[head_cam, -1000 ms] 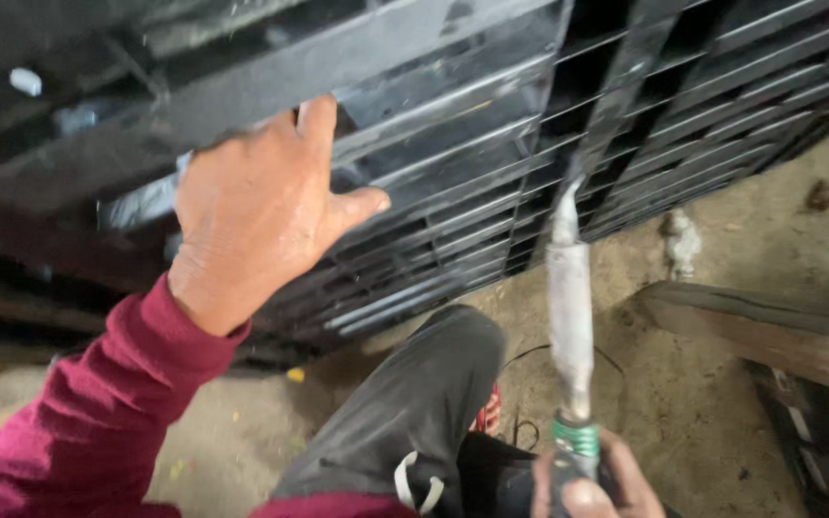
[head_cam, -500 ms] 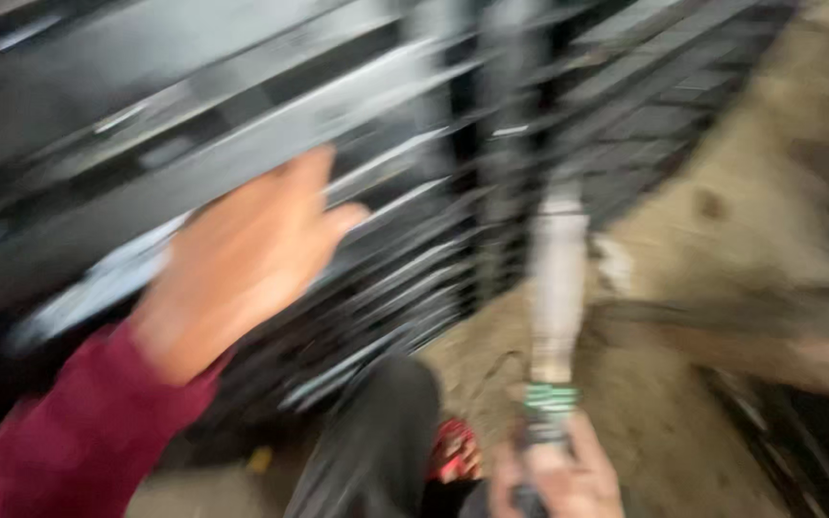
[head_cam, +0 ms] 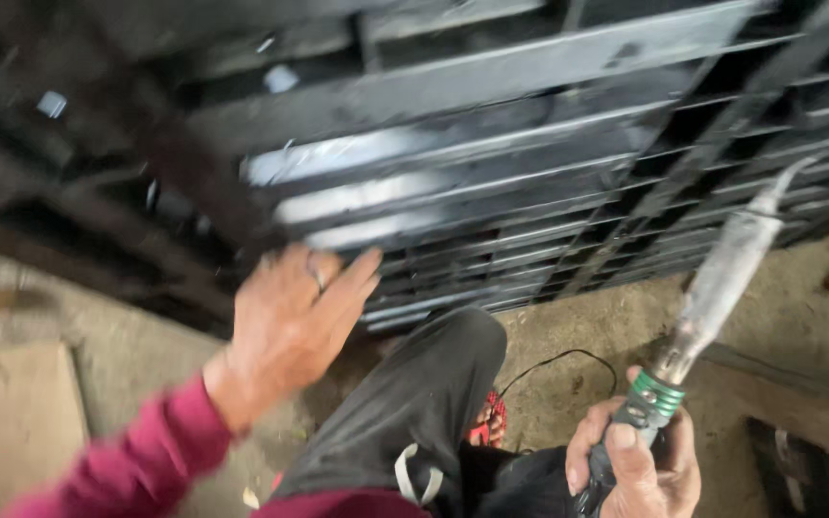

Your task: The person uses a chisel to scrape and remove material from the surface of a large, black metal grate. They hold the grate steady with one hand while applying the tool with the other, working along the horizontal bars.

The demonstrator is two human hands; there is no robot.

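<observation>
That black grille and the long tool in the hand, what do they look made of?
The grille looks like metal painted glossy black: thin straight slats with bright glints along them. The tool in the right hand seems to have a dull grey, dusty metal shaft with a green band near a dark grip, perhaps plastic or rubber; blur leaves that open.

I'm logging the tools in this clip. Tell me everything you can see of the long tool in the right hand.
The tool is a long, slim rod, grey and dusty, metal by its look, ending in a thin bent tip near the black metal grille. A green band rings it above a dark handle. The right hand grips that handle, thumb on top. The tool tilts up and to the right. A thin black cable lies on the ground nearby; whether it joins the tool is unclear.
</observation>
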